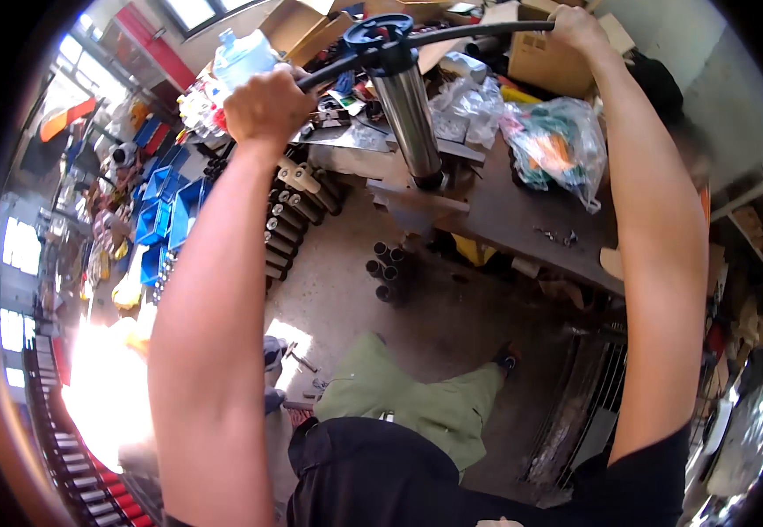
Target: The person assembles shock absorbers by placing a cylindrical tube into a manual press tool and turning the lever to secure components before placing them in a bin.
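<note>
A shiny metal cylinder (408,114) stands nearly upright at the bench edge, its lower end in a dark metal holder (418,204) that looks like a vise. On its top sits a two-handled ring wrench (478,32), dark, with a round slotted head and a long bar out to each side. My left hand (267,107) is wrapped round the left bar's end. At the far end of the right bar, my right hand (577,32) is closed on it. Both arms reach forward, well apart. The cylinder's bottom is hidden in the holder.
On the bench (522,215) lie a clear plastic bag of coloured parts (557,145), small metal bits and cardboard boxes (544,60). Several dark tubes (388,272) stand on the floor below. Metal cylinders (285,224) and blue bins (164,184) line the left.
</note>
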Tool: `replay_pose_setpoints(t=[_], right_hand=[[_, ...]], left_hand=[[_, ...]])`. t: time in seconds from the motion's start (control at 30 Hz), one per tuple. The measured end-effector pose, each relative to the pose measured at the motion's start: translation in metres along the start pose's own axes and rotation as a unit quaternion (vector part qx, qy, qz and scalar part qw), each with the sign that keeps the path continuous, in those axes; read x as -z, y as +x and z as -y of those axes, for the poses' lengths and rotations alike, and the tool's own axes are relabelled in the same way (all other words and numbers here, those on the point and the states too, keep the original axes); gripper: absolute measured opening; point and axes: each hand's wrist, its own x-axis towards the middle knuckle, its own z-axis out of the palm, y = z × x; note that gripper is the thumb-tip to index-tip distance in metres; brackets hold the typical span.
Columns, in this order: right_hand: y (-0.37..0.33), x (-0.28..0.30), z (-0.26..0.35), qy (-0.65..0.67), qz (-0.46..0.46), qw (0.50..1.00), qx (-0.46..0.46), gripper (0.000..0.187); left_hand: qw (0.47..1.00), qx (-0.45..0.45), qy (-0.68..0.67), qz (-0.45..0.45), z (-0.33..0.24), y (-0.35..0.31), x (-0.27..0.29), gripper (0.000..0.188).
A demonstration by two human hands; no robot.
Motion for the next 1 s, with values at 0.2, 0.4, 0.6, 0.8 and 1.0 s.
replay_pose_setpoints(t=[0.2, 0.4, 0.6, 0.8, 1.0], right_hand=[[-0.154, 0.110, 0.101, -0.021, 0.005, 0.967, -0.253, 0.044], [-0.238, 0.155, 0.164, -0.119, 0.059, 0.943, -0.306, 0.037], [-0.227, 0.172, 0.176, -0.123, 0.079, 0.914, -0.379, 0.030], [-0.232, 0.167, 0.178, -0.138, 0.063, 0.914, -0.375, 0.039], [-0.216, 0.205, 0.213, -0.099, 0.114, 0.889, -0.432, 0.041]], left_hand=[[0.970, -0.146, -0.112, -0.161, 0.047, 0.073, -0.098, 0.029], [0.878, -0.312, -0.302, -0.200, 0.021, 0.137, -0.143, 0.020], [0.863, -0.318, -0.350, -0.180, 0.022, 0.131, -0.142, 0.028], [0.851, -0.327, -0.373, -0.172, 0.019, 0.127, -0.133, 0.025], [0.861, -0.327, -0.325, -0.217, 0.007, 0.154, -0.179, 0.025]])
